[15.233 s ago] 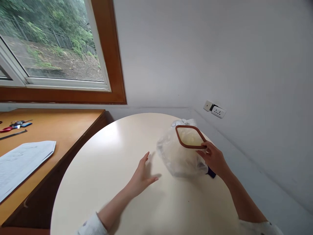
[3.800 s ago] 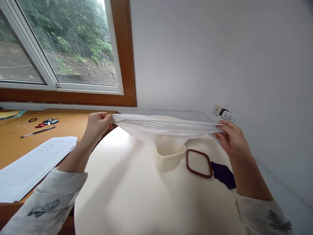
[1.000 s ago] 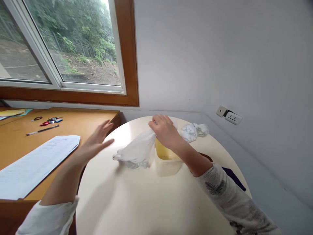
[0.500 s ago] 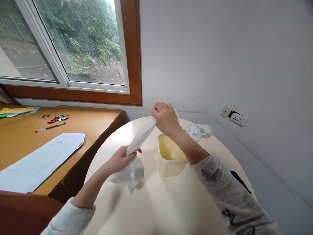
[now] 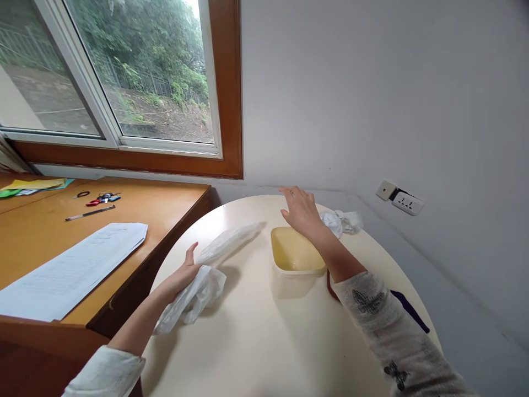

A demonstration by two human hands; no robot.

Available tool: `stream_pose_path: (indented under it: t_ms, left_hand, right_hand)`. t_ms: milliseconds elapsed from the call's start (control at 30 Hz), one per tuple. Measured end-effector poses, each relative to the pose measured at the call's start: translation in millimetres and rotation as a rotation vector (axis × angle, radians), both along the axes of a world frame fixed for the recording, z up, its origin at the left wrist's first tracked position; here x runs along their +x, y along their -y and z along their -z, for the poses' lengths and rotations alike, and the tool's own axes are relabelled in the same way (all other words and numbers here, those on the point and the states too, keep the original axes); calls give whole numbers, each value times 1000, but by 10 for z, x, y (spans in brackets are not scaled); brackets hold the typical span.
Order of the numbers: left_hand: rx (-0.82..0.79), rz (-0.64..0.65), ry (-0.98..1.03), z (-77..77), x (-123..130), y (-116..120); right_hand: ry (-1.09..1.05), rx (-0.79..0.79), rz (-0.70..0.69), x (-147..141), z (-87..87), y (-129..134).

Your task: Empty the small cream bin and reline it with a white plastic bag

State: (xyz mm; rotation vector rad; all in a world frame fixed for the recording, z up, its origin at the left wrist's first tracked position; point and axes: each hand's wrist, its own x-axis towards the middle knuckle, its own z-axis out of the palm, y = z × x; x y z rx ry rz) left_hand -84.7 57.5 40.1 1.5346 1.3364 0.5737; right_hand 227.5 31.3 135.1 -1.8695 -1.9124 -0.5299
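1. Papers (image 5: 78,267), white and printed, lie on the wooden desk (image 5: 45,220) well to the left of the cream plastic waste bin (image 5: 293,284).
2. Left hand (image 5: 184,278) is left of the waste bin, well apart from it, against the white plastic bag (image 5: 203,289). Its thumb stands up and away; the other fingers are mostly hidden, so I cannot tell whether it grips the bag.
3. White plastic bag lies to the left of the waste bin, thin and partly see-through. One part is drawn into a long, narrow roll that tapers toward the bin without touching it; the nearer part is bunched in loose, crinkled folds.
4. Waste bin stands upright on the round table (image 5: 248,342): rounded corners, a narrow rim, pale outer walls and a yellower interior with a small glint low down.
5. Right hand (image 5: 300,209) is above the far rim of the waste bin, fingers spread and slightly bent, holding nothing.
6. Brown ring (image 5: 332,288) lies just right of the waste bin, mostly hidden.
7. Crumpled plastic bundle (image 5: 333,223), whitish and pinched at its middle, sits beyond the waste bin to the right.
8. Dark purple cloth (image 5: 410,311) lies farther right of the waste bin, partly covered by the sleeve (image 5: 392,336).
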Motion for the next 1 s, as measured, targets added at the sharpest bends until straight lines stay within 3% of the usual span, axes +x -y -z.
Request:
stream_pose_path:
  t_ms: [67, 133, 233, 300, 367, 467, 600, 700, 867, 1000]
  left_hand:
    - [41, 30, -66, 65, 24, -50]
    - [186, 46, -189, 91, 43, -81]
    - [397, 120, -406, 50, 64, -52]
    - [456, 227, -514, 6, 87, 21]
    - [450, 349, -608, 7, 129, 103]
    - [412, 483, -723, 151, 209, 137]
    - [381, 488, -832, 448, 288, -87]
    - [378, 476, -869, 526, 328, -352]
    - [365, 499, -910, 300, 399, -595]
    - [433, 525, -823, -23, 501, -466]
  right_hand:
    - [-70, -32, -22, 26, 9, 145]
    - [-178, -64, -44, 54, 8, 324]
    - [-368, -110, -77, 105, 7, 628]
    - [-468, -151, -117, 144, 22, 830]
    - [-526, -225, -161, 184, 53, 1018]
    - [-556, -383, -215, 232, 132, 1239]
    - [-563, -461, -214, 252, 301, 1381]
    - [-602, -419, -195, 244, 463, 1390]
    - [-655, -305, -180, 220, 657, 1357]
    - [-670, -241, -190, 185, 686, 1317]
